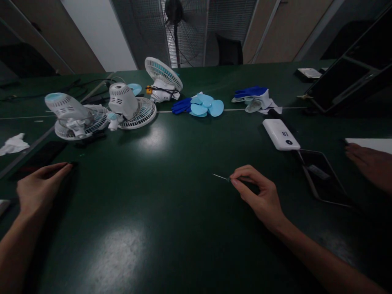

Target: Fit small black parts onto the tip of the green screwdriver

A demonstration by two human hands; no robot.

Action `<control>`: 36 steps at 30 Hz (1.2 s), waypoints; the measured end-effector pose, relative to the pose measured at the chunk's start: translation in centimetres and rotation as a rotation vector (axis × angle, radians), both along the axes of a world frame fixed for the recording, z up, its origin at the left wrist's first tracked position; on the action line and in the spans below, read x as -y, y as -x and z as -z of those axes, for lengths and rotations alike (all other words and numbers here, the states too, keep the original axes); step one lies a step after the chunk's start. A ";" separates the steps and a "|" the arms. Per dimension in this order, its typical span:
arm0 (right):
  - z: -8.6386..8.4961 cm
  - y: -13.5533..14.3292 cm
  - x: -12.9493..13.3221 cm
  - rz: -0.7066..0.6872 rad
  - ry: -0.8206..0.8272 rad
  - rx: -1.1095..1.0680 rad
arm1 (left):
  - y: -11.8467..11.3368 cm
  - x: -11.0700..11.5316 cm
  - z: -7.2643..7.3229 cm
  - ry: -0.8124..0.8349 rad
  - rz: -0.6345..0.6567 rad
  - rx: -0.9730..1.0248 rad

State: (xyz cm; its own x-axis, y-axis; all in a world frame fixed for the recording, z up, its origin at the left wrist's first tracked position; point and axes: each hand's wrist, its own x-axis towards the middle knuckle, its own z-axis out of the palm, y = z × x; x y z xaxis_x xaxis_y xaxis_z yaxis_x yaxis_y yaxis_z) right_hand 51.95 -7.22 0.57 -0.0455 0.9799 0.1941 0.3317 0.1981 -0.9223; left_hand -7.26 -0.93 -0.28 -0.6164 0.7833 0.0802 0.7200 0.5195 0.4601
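My right hand (260, 196) is closed around the handle of a small screwdriver (220, 177). Its thin metal shaft points left, over the green table (171, 212). At the left, my left hand (41, 185) has thumb and forefinger pinched on a tiny dark thing too small to name. Beside that hand lies a flat black object (45, 155). Beyond it, two white fan bodies with round grilles (73, 116) (131, 108) rest grille-down.
Farther back are another fan (163, 79), a light-blue fan blade (206, 105) by a blue glove (181, 106), and more gloves (255, 98). A white power bank (281, 134) lies near a phone (324, 175). Another person's hand (370, 165) rests at the right edge.
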 end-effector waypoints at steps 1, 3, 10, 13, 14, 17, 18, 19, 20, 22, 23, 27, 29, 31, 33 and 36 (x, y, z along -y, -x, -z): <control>0.1 0.0 0.0 -0.005 0.009 -0.002 | -0.5 0.0 -0.2 -0.013 -0.024 0.025; 0.2 -0.1 0.0 -0.021 0.048 -0.005 | -2.0 0.0 -0.9 -0.037 -0.013 0.069; 1.0 -0.1 0.2 -0.101 0.144 0.028 | -14.6 1.8 -2.5 -0.034 0.526 0.149; 1.0 0.1 0.3 -0.158 0.110 0.087 | -21.3 3.5 -2.0 -0.031 0.886 0.239; 0.9 0.2 0.4 -0.182 0.096 0.107 | -23.3 4.0 -1.8 -0.024 0.988 0.278; 0.4 0.4 0.7 -0.281 0.034 0.161 | -27.6 5.4 -1.3 0.003 1.190 0.367; 0.3 0.4 0.7 -0.321 0.013 0.180 | -28.5 5.7 -1.1 0.010 1.224 0.387; 0.1 0.4 0.8 -0.360 -0.003 0.200 | -29.1 5.9 -1.1 0.016 1.247 0.401; 0.0 0.4 0.8 -0.397 -0.012 0.218 | -29.6 6.1 -1.0 0.017 1.262 0.406; -0.1 0.4 0.9 -0.451 -0.008 0.242 | -29.9 6.3 -0.9 0.018 1.281 0.396; -0.1 0.3 0.9 -0.471 -0.003 0.246 | -30.0 6.3 -0.9 0.020 1.287 0.387; 0.1 0.2 1.0 -0.513 0.013 0.244 | -29.7 6.3 -0.8 0.031 1.296 0.372; 0.1 0.2 1.0 -0.515 0.013 0.249 | -29.7 6.2 -0.7 0.033 1.298 0.370; 0.2 0.2 1.0 -0.515 0.013 0.254 | -29.7 6.2 -0.5 0.038 1.299 0.367; 0.3 0.3 1.0 -0.514 0.014 0.261 | -29.7 6.2 -0.5 0.042 1.300 0.364; 0.4 0.6 1.0 -0.517 0.013 0.273 | -29.8 6.3 -0.5 0.030 1.306 0.365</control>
